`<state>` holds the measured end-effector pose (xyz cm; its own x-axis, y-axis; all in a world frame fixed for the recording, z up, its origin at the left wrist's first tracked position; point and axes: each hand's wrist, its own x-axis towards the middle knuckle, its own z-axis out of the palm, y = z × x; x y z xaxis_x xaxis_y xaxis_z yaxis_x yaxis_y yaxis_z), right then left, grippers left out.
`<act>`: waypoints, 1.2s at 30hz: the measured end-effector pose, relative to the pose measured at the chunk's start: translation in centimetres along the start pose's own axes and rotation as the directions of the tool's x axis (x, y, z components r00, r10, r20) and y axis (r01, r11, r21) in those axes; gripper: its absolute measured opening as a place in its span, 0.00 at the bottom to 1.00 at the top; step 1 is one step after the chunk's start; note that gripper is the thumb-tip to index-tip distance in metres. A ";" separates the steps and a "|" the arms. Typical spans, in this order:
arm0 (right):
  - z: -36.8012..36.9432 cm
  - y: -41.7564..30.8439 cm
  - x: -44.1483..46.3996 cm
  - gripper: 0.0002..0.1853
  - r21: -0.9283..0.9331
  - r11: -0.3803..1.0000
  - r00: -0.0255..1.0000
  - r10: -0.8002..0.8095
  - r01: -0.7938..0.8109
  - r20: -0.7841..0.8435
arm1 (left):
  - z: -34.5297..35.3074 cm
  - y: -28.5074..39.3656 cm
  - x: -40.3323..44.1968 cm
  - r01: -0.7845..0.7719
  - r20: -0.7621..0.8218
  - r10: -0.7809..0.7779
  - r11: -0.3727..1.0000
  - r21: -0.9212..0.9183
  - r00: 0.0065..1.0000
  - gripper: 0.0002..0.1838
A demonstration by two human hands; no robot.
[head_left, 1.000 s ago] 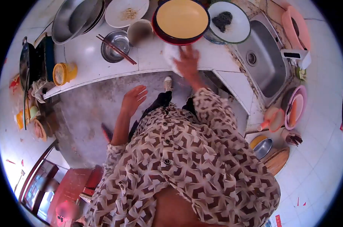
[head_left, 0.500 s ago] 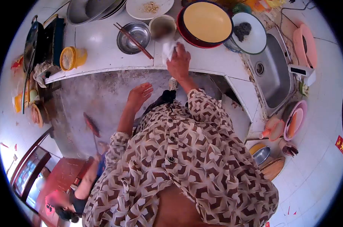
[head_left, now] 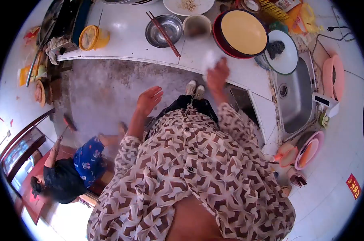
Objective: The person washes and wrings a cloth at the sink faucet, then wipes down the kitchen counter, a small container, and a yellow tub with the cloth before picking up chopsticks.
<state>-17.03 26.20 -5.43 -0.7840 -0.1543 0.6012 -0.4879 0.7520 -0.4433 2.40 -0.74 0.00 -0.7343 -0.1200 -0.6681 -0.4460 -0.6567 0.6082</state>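
Observation:
My right hand [head_left: 218,75] is at the counter's front edge, fingers closed around a crumpled white cloth [head_left: 210,59], blurred by motion. Just beyond it stand a cream bowl [head_left: 197,25] with dark contents and a yellow-lined basin [head_left: 244,33] stacked over a red one. A steel bowl [head_left: 158,29] with chopsticks [head_left: 164,35] laid across it is farther left. My left hand [head_left: 149,99] hangs over the floor in front of my body, fingers stretched out, holding nothing.
A white enamel basin [head_left: 287,56] with a dark clump sits beside the steel sink [head_left: 288,108] on the right. On the left stands a yellow tub [head_left: 94,37]. Another person [head_left: 65,176] is low at the left, holding a red-headed long-handled tool [head_left: 70,123].
My view has swung, shifting the counter items rightward. My right hand with the white cloth has moved away from the cream bowl, rightward and nearer me. More of the other person shows.

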 end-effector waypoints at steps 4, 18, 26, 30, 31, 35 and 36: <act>1.9 -5.4 2.8 0.26 0.056 0.992 0.946 -0.122 0.111 0.299 | 1.1 0.0 0.9 -0.004 0.004 0.004 1.000 -0.004 1.000 0.23; -0.6 5.8 -3.4 0.32 0.547 0.659 0.830 0.543 -0.516 0.128 | 5.2 8.8 12.0 -0.483 0.332 0.380 0.812 0.328 0.863 0.16; -5.1 0.3 -0.8 0.38 -0.179 0.982 0.951 0.116 -0.066 0.285 | 16.5 5.0 10.6 -0.184 0.125 0.169 0.976 0.118 0.978 0.12; -9.1 8.8 -3.0 0.31 -0.017 0.991 0.979 0.136 -0.134 0.152 | 17.7 5.0 9.8 -0.187 0.125 0.157 0.940 0.284 0.980 0.12; -9.3 9.9 -4.0 0.30 -0.092 0.966 0.965 0.250 -0.242 0.080 | 17.5 5.0 9.9 -0.196 0.152 0.156 0.931 0.307 0.976 0.12; -6.8 11.2 -8.3 0.29 -0.309 0.836 0.891 0.427 -0.454 -0.155 | 16.0 4.9 10.5 -0.214 0.138 0.186 0.950 0.227 0.973 0.11; -5.8 9.9 -7.9 0.28 -0.352 0.821 0.893 0.407 -0.450 -0.193 | 16.3 5.6 9.3 -0.227 0.135 0.198 0.941 0.250 0.971 0.11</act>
<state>-13.47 38.57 -10.72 -0.8248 0.2916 0.4845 0.0876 0.9123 -0.4000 -15.25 6.60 4.21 -0.8703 -0.1462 -0.4704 -0.3813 -0.4046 0.8312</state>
